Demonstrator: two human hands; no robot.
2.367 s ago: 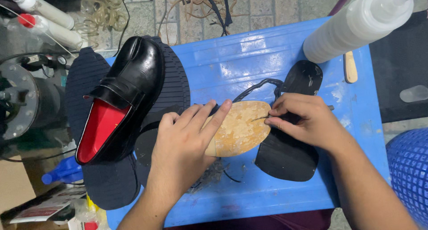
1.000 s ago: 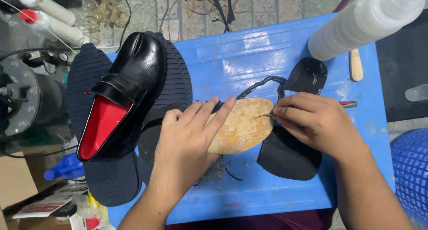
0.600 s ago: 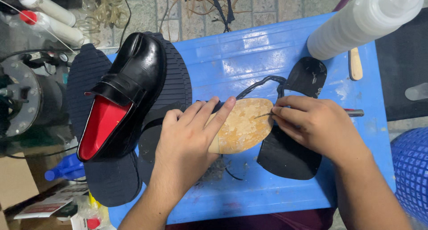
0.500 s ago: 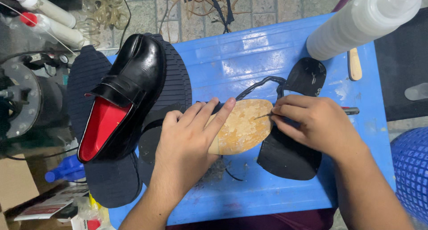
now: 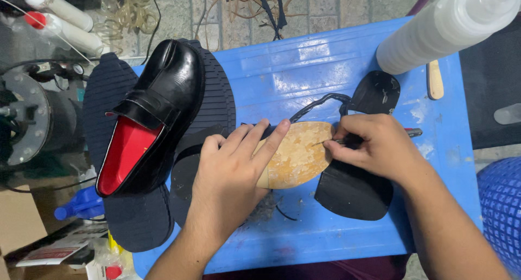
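My left hand [image 5: 230, 177] lies flat with spread fingers, pressing down a tan, worn sole piece [image 5: 298, 155] on the blue table [image 5: 304, 68]. My right hand [image 5: 374, 147] grips a thin pointed tool [image 5: 410, 132], its tip touching the tan piece's right end. Under the right hand lies a black rubber sole sheet [image 5: 353, 190]. A curled black trimmed strip [image 5: 320, 103] arcs above the tan piece.
A black loafer with red lining [image 5: 149, 117] rests on ribbed dark soles [image 5: 214, 101] at the left. A large white bottle [image 5: 445, 27] leans in at the top right, a wooden stick [image 5: 434, 79] beside it. A blue basket [image 5: 502, 215] and a machine [image 5: 27, 122] flank the table.
The hands stay in nearly the same place; the right hand has made small shifts with the tool at the tan piece's edge. The view moved slightly.
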